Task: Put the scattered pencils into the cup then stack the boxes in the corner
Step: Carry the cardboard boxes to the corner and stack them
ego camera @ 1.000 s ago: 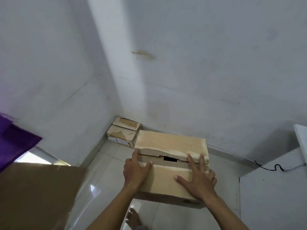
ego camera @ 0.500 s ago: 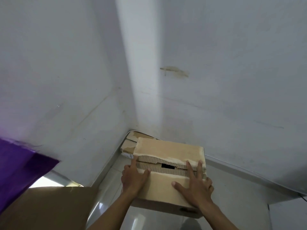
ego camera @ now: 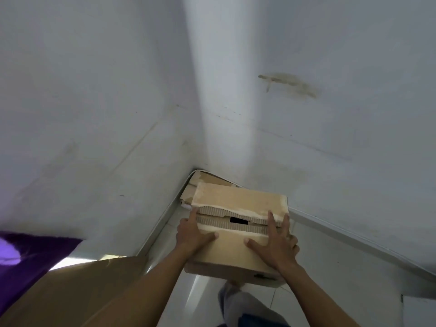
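Observation:
I carry a tan cardboard box [ego camera: 238, 199] with a torn, corrugated top seam, held above the floor close to the room's corner. My left hand [ego camera: 192, 234] grips its left edge, thumb on top and index finger along the edge. On the right edge my right hand [ego camera: 274, 244] holds it, thumb and two fingers spread on top and the others wrapped over the side. Two small flat boxes [ego camera: 188, 192] lie on the floor in the corner, mostly hidden behind the carried box. No pencils or cup are in view.
A large brown cardboard sheet [ego camera: 70, 291] fills the lower left, with purple cloth [ego camera: 28, 256] above it. My leg [ego camera: 240, 303] shows below the box on the glossy tiled floor [ego camera: 330, 267]. White walls meet at the corner.
I have moved closer to the corner with the box. The small corner boxes are now mostly covered by it. My grip on the box looks unchanged.

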